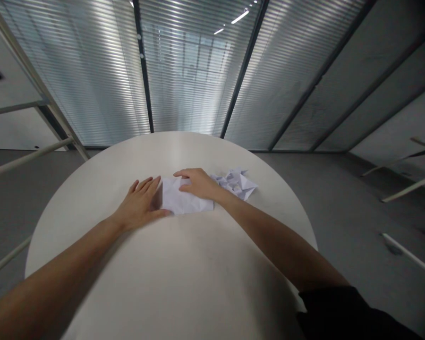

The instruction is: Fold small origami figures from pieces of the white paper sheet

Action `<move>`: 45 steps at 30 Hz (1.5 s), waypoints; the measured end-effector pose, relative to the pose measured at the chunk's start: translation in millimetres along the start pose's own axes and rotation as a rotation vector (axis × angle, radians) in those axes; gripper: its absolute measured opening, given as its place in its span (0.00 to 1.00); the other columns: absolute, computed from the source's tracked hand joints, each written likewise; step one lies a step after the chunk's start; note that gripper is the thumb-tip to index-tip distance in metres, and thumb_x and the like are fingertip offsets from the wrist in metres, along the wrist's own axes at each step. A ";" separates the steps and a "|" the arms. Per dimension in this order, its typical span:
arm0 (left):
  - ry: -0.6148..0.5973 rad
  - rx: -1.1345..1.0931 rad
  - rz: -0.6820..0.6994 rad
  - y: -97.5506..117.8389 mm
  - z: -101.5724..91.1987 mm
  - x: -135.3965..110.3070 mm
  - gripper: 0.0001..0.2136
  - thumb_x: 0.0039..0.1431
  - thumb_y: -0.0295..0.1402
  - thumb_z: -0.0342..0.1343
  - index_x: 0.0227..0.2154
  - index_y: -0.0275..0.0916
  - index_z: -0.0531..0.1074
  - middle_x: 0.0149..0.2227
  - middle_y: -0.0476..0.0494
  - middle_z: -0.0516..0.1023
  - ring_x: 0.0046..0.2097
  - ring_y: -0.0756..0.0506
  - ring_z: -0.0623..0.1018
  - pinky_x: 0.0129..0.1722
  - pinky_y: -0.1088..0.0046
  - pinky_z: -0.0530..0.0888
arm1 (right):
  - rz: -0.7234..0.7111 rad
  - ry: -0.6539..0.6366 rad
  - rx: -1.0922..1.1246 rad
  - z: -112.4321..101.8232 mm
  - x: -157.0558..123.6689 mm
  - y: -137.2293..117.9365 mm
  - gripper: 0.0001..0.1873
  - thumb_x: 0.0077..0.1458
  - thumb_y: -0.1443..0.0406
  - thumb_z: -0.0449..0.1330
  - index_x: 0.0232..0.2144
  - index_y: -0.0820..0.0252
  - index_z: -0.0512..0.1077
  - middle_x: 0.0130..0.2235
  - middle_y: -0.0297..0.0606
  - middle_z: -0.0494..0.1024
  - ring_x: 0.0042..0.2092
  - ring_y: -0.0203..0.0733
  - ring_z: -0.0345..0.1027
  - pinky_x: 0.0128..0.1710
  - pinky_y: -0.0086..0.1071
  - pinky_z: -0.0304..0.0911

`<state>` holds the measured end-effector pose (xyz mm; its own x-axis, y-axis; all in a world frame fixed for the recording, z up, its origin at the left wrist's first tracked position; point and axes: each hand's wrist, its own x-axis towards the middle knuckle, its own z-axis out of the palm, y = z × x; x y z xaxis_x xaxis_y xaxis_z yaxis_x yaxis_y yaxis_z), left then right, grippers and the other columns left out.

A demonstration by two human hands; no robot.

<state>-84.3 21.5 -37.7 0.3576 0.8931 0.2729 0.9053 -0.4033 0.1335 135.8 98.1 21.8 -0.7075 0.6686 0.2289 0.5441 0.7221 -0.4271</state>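
Observation:
A folded white sheet of paper [182, 200] lies flat on the round white table [184, 274]. My left hand [140, 204] rests at the sheet's left edge, fingers stretched out together and the thumb along the sheet's near corner. My right hand [197, 183] lies on top of the sheet's far right part, fingers bent and pressing down on the paper. Just right of that hand sits a folded, crumpled white paper shape [238, 183], untouched.
Glass walls with closed blinds [191, 75] stand behind the table. Grey floor surrounds it. White metal rails [24, 158] run at the left, and thin white bars [407, 189] lie on the floor at the right.

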 end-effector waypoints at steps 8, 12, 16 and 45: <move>0.304 -0.132 0.324 14.3 -16.3 -7.2 0.09 0.60 0.35 0.52 0.39 0.42 0.74 0.42 0.44 0.79 0.49 0.43 0.74 0.50 0.63 0.67 | -0.331 0.222 -0.366 -16.1 -60.4 -33.4 0.12 0.62 0.67 0.50 0.37 0.57 0.74 0.37 0.38 0.76 0.43 0.42 0.66 0.50 0.39 0.56; 0.225 -0.082 0.564 25.3 -12.5 -8.1 0.09 0.61 0.29 0.50 0.41 0.41 0.74 0.40 0.45 0.80 0.45 0.45 0.75 0.45 0.66 0.70 | -0.372 0.222 -0.407 8.0 -100.0 -22.6 0.12 0.61 0.70 0.50 0.35 0.58 0.73 0.37 0.38 0.76 0.40 0.40 0.65 0.45 0.36 0.59; 0.177 -0.057 0.629 30.3 -7.1 -5.2 0.07 0.62 0.29 0.51 0.38 0.39 0.74 0.36 0.44 0.79 0.42 0.46 0.76 0.43 0.67 0.71 | -0.333 0.148 -0.360 26.0 -116.4 -9.1 0.07 0.59 0.66 0.54 0.32 0.61 0.73 0.36 0.40 0.77 0.39 0.41 0.67 0.43 0.35 0.61; -0.060 -0.069 0.501 39.6 -11.3 -1.8 0.16 0.64 0.38 0.46 0.51 0.39 0.69 0.53 0.40 0.73 0.55 0.41 0.71 0.57 0.56 0.65 | -0.019 -0.130 -0.590 32.2 -92.6 -22.9 0.12 0.59 0.73 0.51 0.43 0.63 0.71 0.41 0.44 0.75 0.43 0.46 0.66 0.41 0.37 0.64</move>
<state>-51.7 1.8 -22.1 0.7583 0.5960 0.2643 0.6029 -0.7953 0.0637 174.3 13.9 -17.7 -0.7487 0.6542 0.1071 0.6628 0.7353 0.1418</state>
